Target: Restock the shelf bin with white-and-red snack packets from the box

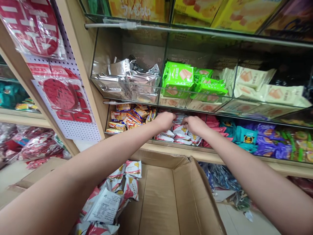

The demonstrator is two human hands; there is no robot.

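Observation:
My left hand (165, 120) and my right hand (195, 125) both reach into a low shelf compartment of white-and-red snack packets (180, 130). The left hand's fingers are curled, and I cannot make out what is in them. Across a small gap, the right hand's fingers and thumb close at a packet among the others. More white-and-red packets (132, 186), one turned with its printed back up, lie in the left part of an open cardboard box (160, 199) below my arms.
Orange snack packets (133, 117) fill the compartment to the left; pink packets (215, 125) and teal packets (245, 135) lie to the right. Above are silver packets (144, 81) and green packets (179, 76) behind glass. A wooden upright (78, 58) stands at left.

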